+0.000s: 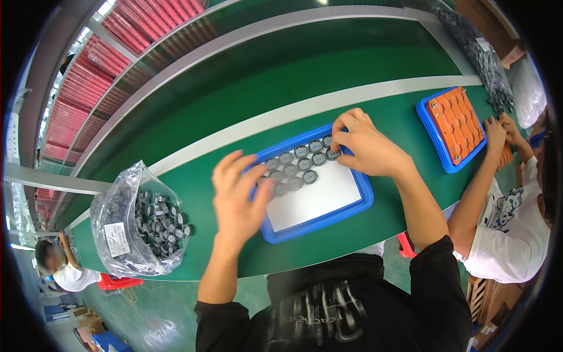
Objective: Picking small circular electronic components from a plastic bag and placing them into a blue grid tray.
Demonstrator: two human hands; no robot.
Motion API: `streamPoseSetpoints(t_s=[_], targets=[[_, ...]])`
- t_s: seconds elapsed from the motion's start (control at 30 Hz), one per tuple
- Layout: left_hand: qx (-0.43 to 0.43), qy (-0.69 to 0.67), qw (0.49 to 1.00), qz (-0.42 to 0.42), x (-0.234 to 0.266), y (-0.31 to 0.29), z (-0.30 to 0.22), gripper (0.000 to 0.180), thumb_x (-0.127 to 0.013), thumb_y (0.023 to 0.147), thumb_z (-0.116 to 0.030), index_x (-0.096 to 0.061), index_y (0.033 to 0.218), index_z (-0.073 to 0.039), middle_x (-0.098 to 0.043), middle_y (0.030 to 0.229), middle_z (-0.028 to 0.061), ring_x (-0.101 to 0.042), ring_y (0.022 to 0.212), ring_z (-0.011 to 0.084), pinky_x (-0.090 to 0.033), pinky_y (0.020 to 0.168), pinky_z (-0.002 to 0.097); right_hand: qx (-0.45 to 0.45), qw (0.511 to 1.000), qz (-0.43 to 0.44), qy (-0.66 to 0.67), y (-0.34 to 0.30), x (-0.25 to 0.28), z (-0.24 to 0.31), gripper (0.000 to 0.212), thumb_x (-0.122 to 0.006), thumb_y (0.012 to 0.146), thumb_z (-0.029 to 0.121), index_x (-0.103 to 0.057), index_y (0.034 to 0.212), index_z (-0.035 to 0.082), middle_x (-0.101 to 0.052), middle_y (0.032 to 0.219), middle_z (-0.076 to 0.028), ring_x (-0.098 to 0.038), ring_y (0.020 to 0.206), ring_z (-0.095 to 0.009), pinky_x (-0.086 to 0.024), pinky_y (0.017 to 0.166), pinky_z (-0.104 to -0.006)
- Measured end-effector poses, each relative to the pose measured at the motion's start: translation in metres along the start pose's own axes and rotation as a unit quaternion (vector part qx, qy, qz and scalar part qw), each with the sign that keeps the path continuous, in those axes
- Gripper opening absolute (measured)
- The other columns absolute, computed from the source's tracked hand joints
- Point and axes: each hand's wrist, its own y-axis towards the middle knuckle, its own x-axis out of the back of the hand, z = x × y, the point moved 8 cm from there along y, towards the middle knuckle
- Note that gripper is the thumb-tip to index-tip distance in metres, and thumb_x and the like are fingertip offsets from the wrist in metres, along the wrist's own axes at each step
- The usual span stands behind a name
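A blue tray [366, 190] lies before me with a white sheet [322, 199] in it. Small round black parts [310, 176] stand in rows along its far side, several of them blurred. Over the tray's left side is my left hand [237, 196], fingers spread and smeared a little by motion; nothing shows in its grasp. My right hand [366, 146] bends over the far right corner. Its thumb and forefinger close around one of the round black parts [332, 154], and the fingers partly cover that corner.
Left of the tray, a clear plastic bag [108, 234] holds many loose black parts [161, 223]. An orange moulded tray [456, 126] sits on blue trays [431, 132] at the right, beside a co-worker's arms [484, 170]. A pale ledge [281, 120] runs behind the green table [399, 202].
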Motion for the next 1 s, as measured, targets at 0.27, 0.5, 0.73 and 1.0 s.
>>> streamPoseSetpoints(t_s=[0.27, 0.5, 0.73, 1.0], targets=[[0.273, 0.297, 0.914, 0.039, 0.127, -0.113, 0.155, 0.043, -0.070, 0.091, -0.019, -0.063, 0.132, -0.005, -0.059, 0.134, 0.0229, -0.054, 0.124, 0.0417, -0.042, 0.107, 0.0478, 0.012, 0.993, -0.051, 0.107, 0.000, 0.016, 0.012, 0.014, -0.077, 0.079, 0.008, -0.065, 0.086, 0.005, -0.058, 0.104, -0.008, -0.050, 0.110, -0.030, -0.046, 0.095, -0.0389], [0.244, 0.339, 0.908, 0.034, 0.111, -0.148, 0.161, 0.040, -0.064, 0.094, -0.026, -0.065, 0.131, -0.010, -0.050, 0.144, 0.0245, -0.042, 0.129, 0.0459, -0.034, 0.108, 0.0571, 0.048, 0.985, -0.119, 0.114, 0.003, 0.022, 0.008, 0.012, -0.076, 0.083, 0.012, -0.068, 0.087, 0.004, -0.062, 0.096, -0.009, -0.054, 0.101, -0.030, -0.047, 0.090, -0.0387], [0.261, 0.319, 0.911, 0.002, 0.092, -0.127, 0.126, 0.039, -0.070, 0.091, -0.028, -0.067, 0.124, -0.008, -0.054, 0.133, 0.0242, -0.047, 0.120, 0.0435, -0.037, 0.103, 0.0554, 0.027, 0.984, -0.130, 0.122, -0.002, 0.028, -0.005, 0.014, -0.075, 0.085, 0.016, -0.069, 0.089, 0.004, -0.064, 0.099, -0.010, -0.056, 0.103, -0.030, -0.048, 0.091, -0.0392], [0.214, 0.305, 0.926, -0.061, 0.060, -0.127, 0.116, 0.051, -0.071, 0.085, -0.024, -0.059, 0.132, -0.006, -0.050, 0.134, 0.0234, -0.045, 0.122, 0.0423, -0.032, 0.107, 0.0557, 0.052, 0.979, -0.145, 0.133, -0.003, 0.037, -0.002, 0.013, -0.073, 0.085, 0.017, -0.069, 0.088, 0.005, -0.064, 0.096, -0.011, -0.056, 0.102, -0.031, -0.048, 0.091, -0.0401]])
